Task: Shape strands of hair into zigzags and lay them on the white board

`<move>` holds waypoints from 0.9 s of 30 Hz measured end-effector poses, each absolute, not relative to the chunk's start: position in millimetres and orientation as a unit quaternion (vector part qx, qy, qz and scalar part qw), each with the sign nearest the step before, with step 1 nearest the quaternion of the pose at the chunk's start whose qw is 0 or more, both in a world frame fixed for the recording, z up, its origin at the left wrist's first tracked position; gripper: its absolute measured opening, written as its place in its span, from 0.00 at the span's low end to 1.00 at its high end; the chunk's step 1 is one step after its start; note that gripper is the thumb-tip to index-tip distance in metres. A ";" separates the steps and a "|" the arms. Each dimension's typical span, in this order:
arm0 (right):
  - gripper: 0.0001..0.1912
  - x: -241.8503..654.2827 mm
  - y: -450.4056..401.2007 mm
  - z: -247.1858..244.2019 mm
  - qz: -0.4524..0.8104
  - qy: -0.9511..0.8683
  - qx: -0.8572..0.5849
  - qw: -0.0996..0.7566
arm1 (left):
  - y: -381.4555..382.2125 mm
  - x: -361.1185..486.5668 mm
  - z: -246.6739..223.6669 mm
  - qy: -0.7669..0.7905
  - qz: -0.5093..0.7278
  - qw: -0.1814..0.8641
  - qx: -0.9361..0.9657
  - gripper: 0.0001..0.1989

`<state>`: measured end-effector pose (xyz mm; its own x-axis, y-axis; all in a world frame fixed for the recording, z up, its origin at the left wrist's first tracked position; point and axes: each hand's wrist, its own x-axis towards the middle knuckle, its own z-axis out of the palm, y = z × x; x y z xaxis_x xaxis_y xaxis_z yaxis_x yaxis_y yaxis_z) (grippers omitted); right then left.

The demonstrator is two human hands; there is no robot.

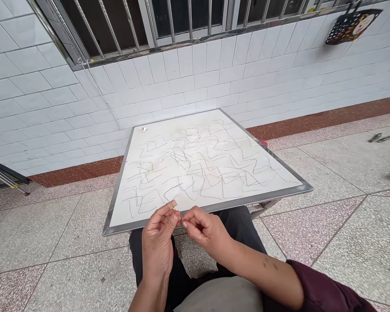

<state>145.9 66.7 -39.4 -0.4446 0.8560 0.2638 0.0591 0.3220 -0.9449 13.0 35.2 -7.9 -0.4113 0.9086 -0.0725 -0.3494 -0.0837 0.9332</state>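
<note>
My left hand [159, 240] is closed in a pinch above the near edge of the table. A tan strip [173, 204], like tape or a bandage, sits at its index fingertip. My right hand [204, 229] is pinched beside it, fingertips almost touching those of the left. Between the two pinches a short piece of thin wire [181, 216] shows; most of it is hidden by the fingers. Many thin, dark, bent wires [201, 180] lie scattered across the white tabletop [156, 212], just beyond both hands.
The table has a grey metal rim [263, 195] and stands against a white tiled wall [182, 95]. A small white-and-red object [144, 129] rests at its far left corner. A patterned bag [354, 27] hangs at upper right. Dark items [381, 138] lie on the floor.
</note>
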 end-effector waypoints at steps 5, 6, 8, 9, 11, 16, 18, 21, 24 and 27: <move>0.06 143.7 65.1 -46.8 0.262 -0.786 -0.369 0.422 | 36.5 15.7 -12.5 0.492 0.687 0.452 0.287 0.16; 0.08 143.1 64.7 -47.2 0.221 -0.797 -0.372 0.422 | 36.7 15.9 -13.4 0.489 0.689 0.452 0.285 0.15; 0.10 142.7 63.7 -46.6 0.181 -0.808 -0.374 0.419 | 36.8 16.1 -14.6 0.481 0.695 0.456 0.279 0.14; 0.09 142.9 63.1 -45.5 0.185 -0.809 -0.372 0.417 | 36.7 15.9 -14.8 0.476 0.699 0.459 0.272 0.15; 0.06 144.0 61.9 -42.4 0.235 -0.804 -0.358 0.413 | 36.3 14.9 -14.5 0.464 0.708 0.467 0.255 0.15; 0.06 146.3 59.4 -34.4 0.380 -0.764 -0.340 0.395 | 34.4 12.2 -11.5 0.464 0.716 0.471 0.223 0.17; 0.05 145.9 59.2 -33.2 0.392 -0.758 -0.339 0.397 | 33.5 12.0 -11.0 0.471 0.715 0.464 0.230 0.17; 0.06 145.0 59.7 -33.3 0.389 -0.763 -0.330 0.397 | 32.1 11.9 -12.1 0.483 0.711 0.447 0.247 0.16; 0.08 144.7 60.6 -34.8 0.380 -0.773 -0.322 0.393 | 31.1 10.7 -15.3 0.497 0.705 0.431 0.264 0.16; 0.08 144.9 61.4 -37.1 0.366 -0.785 -0.306 0.395 | 30.4 8.8 -19.0 0.505 0.696 0.430 0.274 0.16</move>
